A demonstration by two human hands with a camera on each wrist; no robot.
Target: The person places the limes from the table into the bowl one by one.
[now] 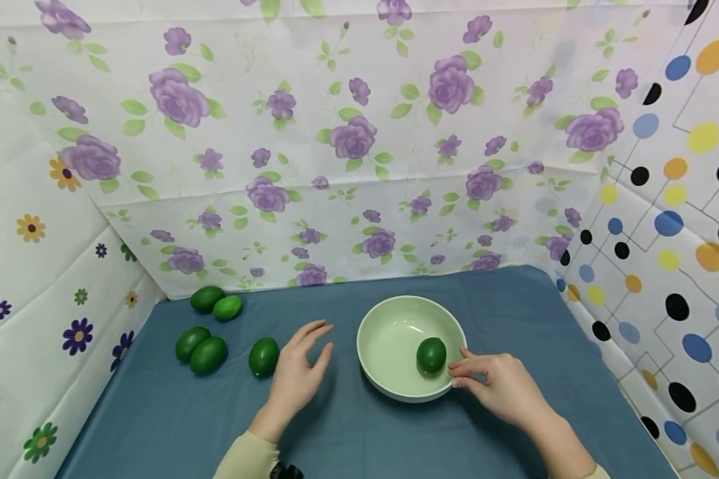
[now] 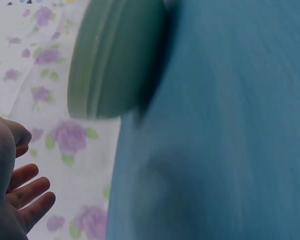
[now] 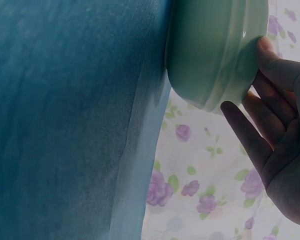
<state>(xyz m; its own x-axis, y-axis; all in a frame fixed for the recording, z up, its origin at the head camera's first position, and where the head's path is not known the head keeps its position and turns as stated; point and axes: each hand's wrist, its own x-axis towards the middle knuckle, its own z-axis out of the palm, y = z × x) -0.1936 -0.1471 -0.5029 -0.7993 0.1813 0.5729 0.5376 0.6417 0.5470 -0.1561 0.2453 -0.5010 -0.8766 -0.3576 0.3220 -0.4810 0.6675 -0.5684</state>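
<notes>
A pale green bowl [image 1: 389, 332] stands on the blue cloth, with one dark green, lime-like fruit [image 1: 431, 355] inside against its right side. My right hand [image 1: 503, 386] holds the bowl's right rim. In the right wrist view its thumb [image 3: 275, 62] lies at the rim while other fingers touch the outer wall. My left hand [image 1: 299, 369] hovers left of the bowl with spread, relaxed fingers, holding nothing. Just beside it lies another dark green fruit [image 1: 264, 357]. The left wrist view shows the hand [image 2: 15, 185] apart from the bowl [image 2: 115, 60].
Farther left lie two dark green fruits [image 1: 208, 355] touching each other. Behind them sit a dark fruit [image 1: 206, 299] and a brighter green one [image 1: 228, 308]. A floral sheet [image 1: 353, 140] closes off the back; patterned sheets hang at both sides.
</notes>
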